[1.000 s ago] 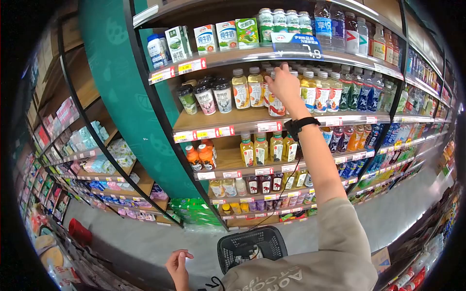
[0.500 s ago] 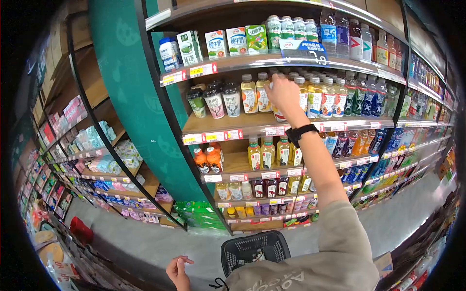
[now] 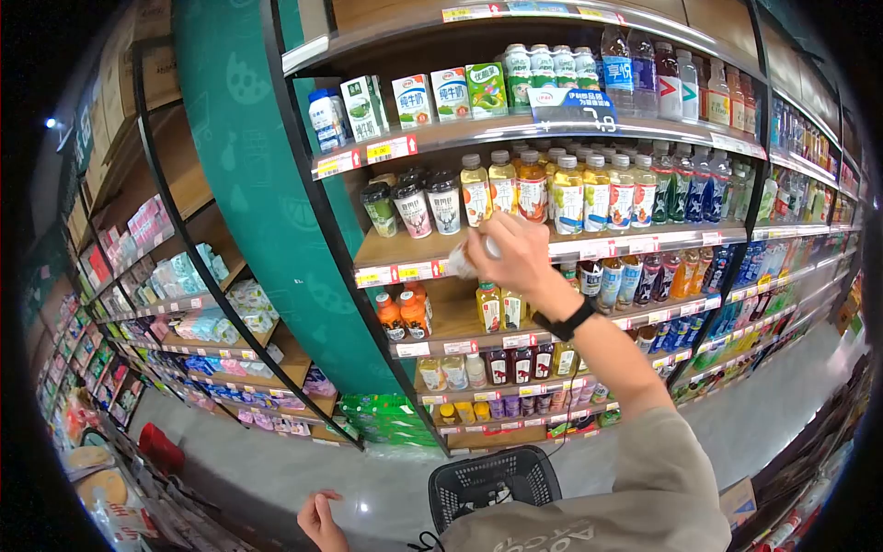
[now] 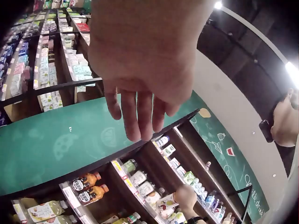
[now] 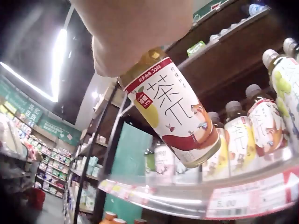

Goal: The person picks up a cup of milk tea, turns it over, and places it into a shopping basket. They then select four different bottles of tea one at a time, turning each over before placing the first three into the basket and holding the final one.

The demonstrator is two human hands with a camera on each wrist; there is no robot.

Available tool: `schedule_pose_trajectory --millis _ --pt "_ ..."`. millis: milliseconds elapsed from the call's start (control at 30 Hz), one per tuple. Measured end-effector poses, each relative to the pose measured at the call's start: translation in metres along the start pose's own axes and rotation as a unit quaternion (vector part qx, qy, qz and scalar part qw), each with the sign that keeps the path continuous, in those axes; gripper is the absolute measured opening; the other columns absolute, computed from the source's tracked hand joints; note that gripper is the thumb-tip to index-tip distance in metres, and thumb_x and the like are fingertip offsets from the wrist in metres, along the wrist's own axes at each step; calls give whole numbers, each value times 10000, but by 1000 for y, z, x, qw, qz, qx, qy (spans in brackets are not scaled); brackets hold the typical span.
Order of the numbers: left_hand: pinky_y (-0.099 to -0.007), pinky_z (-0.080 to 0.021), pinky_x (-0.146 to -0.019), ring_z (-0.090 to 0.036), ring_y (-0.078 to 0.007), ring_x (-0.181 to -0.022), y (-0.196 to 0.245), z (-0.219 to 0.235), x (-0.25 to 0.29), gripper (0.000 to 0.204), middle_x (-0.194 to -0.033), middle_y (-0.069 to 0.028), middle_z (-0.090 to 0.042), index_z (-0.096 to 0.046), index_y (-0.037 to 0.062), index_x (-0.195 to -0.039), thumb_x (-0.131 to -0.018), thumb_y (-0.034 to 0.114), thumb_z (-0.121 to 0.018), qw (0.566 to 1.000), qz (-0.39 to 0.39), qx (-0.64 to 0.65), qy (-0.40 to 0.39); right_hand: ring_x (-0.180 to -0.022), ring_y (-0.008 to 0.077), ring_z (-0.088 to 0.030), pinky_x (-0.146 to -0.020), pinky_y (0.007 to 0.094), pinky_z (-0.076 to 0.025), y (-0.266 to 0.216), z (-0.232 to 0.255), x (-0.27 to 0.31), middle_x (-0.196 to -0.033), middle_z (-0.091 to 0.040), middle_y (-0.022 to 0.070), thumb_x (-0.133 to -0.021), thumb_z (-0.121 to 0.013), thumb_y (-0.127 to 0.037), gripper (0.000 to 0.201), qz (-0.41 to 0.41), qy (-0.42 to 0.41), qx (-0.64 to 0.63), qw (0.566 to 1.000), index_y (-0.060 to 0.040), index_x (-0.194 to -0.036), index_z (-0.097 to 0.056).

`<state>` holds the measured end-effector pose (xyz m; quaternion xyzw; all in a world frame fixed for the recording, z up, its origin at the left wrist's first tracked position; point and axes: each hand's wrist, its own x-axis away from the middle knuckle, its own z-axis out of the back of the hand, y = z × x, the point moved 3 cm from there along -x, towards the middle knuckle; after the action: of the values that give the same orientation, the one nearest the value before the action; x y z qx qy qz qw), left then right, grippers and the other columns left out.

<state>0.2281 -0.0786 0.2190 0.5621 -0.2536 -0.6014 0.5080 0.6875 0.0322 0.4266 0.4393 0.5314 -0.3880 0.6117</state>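
My right hand [image 3: 515,253] grips a bottle of tea [image 5: 175,114] by its upper part, held tilted in front of the drinks shelf. Its white label with a red band and a fox-like picture faces the right wrist camera; the head view shows only its pale lower end [image 3: 463,260] past the fingers. Similar tea bottles [image 3: 531,187] stand in a row on the shelf behind. Low at the front, my left hand [image 3: 322,523] hangs with nothing in it. In the left wrist view its fingers [image 4: 145,116] extend loosely.
A black shopping basket [image 3: 543,474] stands on the floor below, with a few items inside. Milk cartons [image 3: 411,99] line the shelf above; lidded cups [image 3: 443,204] stand left of the tea. A green panel [image 3: 248,184] and a black shelf post flank the shelves.
My right hand has drawn the tea bottle out of its row, bringing it down and left in front of the shelf edge. The left hand has stayed low and shifted slightly.
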Motion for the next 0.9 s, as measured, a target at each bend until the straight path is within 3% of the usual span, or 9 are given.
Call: schedule_pose_trajectory --millis 100,200,267,300,367,533,633,800,900 --pt "-363 -481 -937 -655 -242 -976 -34 -10 -21 318 -991 -124 -682 -633 -39 -1158 -943 192 -668 993 -93 36 57 -500 215 -575 -467 327 -433 -56 11 16 -652 -581 58 -777 -763 -105 183 -63 15 -141 988 -78 -726 -590" --pt "-396 -473 -973 -646 -289 -1036 50 -64 -35 601 -1073 -159 -680 -583 -22 -1267 -789 261 -814 953 -277 -119 29 -489 214 -560 -455 333 -423 -136 23 32 -652 -578 58 -770 -769 -118 201 -113 -67 -320 938 -77 -703 -584" --pt "-392 -518 -905 -676 -291 -979 77 -107 -17 710 -1081 -168 -689 -564 -17 -1297 -713 239 -876 959 -260 -97 -52 -491 230 -555 -450 345 -424 -186 32 44 -653 -574 62 -769 -768 -130 216 -96 -131 -381 910 -71 -689 -577" --pt "-389 -545 -857 -695 -292 -938 66 -126 -9 736 -1072 -169 -697 -563 -18 -1295 -685 222 -899 979 -183 8 -90 -497 241 -558 -450 351 -427 -203 37 45 -654 -571 64 -773 -765 -140 224 -73 -153 -393 904 -67 -684 -573" --pt "-379 -564 -788 -717 -274 -893 48 -135 -1 714 -1035 -158 -709 -567 -21 -1261 -680 213 -909 976 -183 31 -111 -516 258 -569 -456 363 -434 -210 46 39 -651 -566 71 -781 -774 -183 248 -93 -192 -383 899 -64 -694 -575" --pt "-340 -585 -772 -744 -218 -905 34 -124 5 694 -1000 -144 -730 -580 -14 -1216 -660 216 -925 969 -149 85 -179 -588 329 -622 -478 408 -455 -198 43 46 -710 -619 97 -862 -750 -385 366 -63 -331 -343 877 -62 -806 -587" --pt "-329 -588 -789 -747 -209 -916 34 -120 11 695 -993 -136 -741 -580 -13 -1225 -667 222 -921 948 -111 100 -280 -592 288 -632 -497 383 -473 -188 47 58 -694 -624 71 -836 -793 -323 312 -43 -362 -384 849 -69 -791 -619" --pt "-363 -603 -760 -761 -263 -887 38 -131 20 728 -973 -163 -747 -581 -3 -1264 -682 286 -909 945 -177 -9 -275 -605 308 -664 -541 372 -504 -172 60 87 -717 -677 84 -845 -788 -315 270 -97 -407 -324 848 -76 -888 -671" --pt "-366 -604 -742 -761 -274 -860 31 -140 20 729 -957 -164 -746 -581 10 -1272 -682 289 -905 931 -146 1 -335 -632 339 -672 -571 393 -518 -163 71 116 -716 -683 93 -856 -775 -317 267 -181 -421 -325 827 -75 -901 -671"
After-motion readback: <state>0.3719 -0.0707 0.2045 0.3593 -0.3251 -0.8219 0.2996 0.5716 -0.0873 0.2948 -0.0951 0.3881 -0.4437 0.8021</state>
